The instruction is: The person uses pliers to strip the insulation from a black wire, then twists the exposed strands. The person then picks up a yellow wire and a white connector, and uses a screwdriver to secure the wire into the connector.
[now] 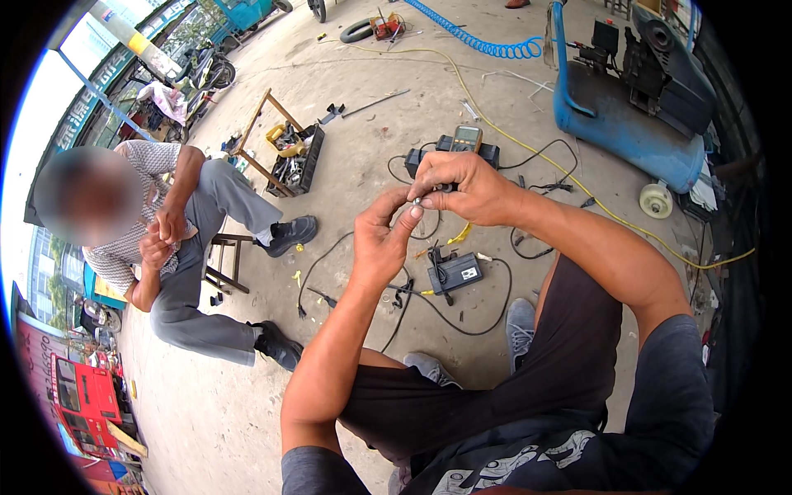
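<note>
Small metal connector piece point(419, 199), silvery, too small to identify closer, is held up in front of the body, directly above the black charger box point(455, 271) that lies on the concrete floor point(346, 165). Right hand point(462, 186): fingertips pinched together on the piece from above, grip clamped. Left hand point(378, 239): thumb and forefinger closed on the same piece from below, so both grips meet at one spot. Black leads point(483, 322) run out from the charger box across the floor; a yellow-cased multimeter point(467, 138) sits beyond the box, on top of a dark case. Farther beyond the box, to its right, a blue air compressor point(627, 115) with a coiled blue hose point(478, 41). To the left of the box, well apart, a seated person point(190, 247) on a low wooden stool point(227, 264); a crate of tools point(295, 161) lies behind that person's foot. Judgement: fine fingertip work; best done with forearms braced on the knees, pinch kept light and near the tip, piece turned toward daylight so the joint stays visible.
</note>
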Action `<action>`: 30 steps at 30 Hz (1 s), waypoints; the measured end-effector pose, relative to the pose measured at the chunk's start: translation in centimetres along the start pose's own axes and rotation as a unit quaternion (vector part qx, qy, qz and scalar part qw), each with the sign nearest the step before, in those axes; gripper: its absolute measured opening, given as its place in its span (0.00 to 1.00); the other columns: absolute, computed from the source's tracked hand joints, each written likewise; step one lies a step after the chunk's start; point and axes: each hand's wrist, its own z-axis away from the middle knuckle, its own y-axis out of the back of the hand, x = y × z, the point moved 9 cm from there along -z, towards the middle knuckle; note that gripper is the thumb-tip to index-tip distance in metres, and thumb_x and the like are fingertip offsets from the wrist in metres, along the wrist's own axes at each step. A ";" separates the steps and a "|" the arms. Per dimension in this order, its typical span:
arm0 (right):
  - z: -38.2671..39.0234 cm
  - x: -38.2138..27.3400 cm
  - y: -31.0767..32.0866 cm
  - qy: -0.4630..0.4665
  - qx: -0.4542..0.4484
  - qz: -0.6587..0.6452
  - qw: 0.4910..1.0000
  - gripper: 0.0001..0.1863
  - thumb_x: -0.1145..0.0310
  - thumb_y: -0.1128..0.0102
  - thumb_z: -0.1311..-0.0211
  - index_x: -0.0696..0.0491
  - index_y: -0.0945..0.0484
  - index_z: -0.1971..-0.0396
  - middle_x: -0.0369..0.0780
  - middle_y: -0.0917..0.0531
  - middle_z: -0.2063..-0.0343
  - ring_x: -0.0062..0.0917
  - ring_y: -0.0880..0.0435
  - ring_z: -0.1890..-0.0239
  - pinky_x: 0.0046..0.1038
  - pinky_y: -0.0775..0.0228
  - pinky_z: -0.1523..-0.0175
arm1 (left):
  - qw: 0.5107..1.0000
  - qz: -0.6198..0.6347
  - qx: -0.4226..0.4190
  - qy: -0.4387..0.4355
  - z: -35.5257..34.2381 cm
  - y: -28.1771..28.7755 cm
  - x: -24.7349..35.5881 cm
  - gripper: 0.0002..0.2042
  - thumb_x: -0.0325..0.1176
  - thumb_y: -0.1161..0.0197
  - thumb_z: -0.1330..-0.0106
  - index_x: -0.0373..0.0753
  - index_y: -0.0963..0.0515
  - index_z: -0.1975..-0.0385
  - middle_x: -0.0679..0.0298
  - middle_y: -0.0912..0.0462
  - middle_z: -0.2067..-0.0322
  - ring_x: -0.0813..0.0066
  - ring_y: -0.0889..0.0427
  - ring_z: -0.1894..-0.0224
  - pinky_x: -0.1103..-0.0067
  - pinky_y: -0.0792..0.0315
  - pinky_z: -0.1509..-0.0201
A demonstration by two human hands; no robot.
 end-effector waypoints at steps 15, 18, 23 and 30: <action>-0.1 -0.4 -0.2 0.016 -0.005 -0.038 0.999 0.14 0.80 0.35 0.46 0.55 0.15 0.58 0.35 0.20 0.67 0.19 0.22 0.62 0.24 0.30 0.55 | 0.997 -0.054 0.037 -0.041 0.4 0.6 1.6 0.07 0.23 0.38 0.33 0.31 0.21 0.58 0.65 0.17 0.62 0.81 0.22 0.60 0.82 0.28 0.54; 0.1 0.7 0.4 -0.070 0.030 -0.067 0.995 0.17 0.78 0.37 0.46 0.56 0.17 0.54 0.33 0.23 0.69 0.16 0.25 0.64 0.21 0.31 0.55 | 0.990 -0.092 0.044 -0.096 0.5 1.1 2.7 0.05 0.23 0.39 0.33 0.31 0.22 0.60 0.64 0.18 0.62 0.80 0.23 0.59 0.82 0.28 0.53; 0.0 3.3 2.2 -0.104 0.061 -0.001 0.993 0.17 0.71 0.44 0.41 0.60 0.19 0.53 0.34 0.24 0.74 0.15 0.26 0.67 0.22 0.31 0.60 | 0.982 -0.103 0.056 -0.148 0.6 1.3 4.4 0.03 0.22 0.40 0.33 0.31 0.23 0.62 0.62 0.19 0.63 0.77 0.23 0.59 0.80 0.28 0.52; 2.9 11.7 2.3 -0.332 -0.062 0.123 0.933 0.17 0.64 0.48 0.36 0.62 0.19 0.60 0.44 0.17 0.70 0.30 0.19 0.65 0.33 0.28 0.58 | 0.989 -0.018 0.069 -0.132 1.2 1.0 5.3 0.04 0.23 0.40 0.32 0.32 0.24 0.61 0.61 0.18 0.62 0.74 0.21 0.59 0.78 0.26 0.52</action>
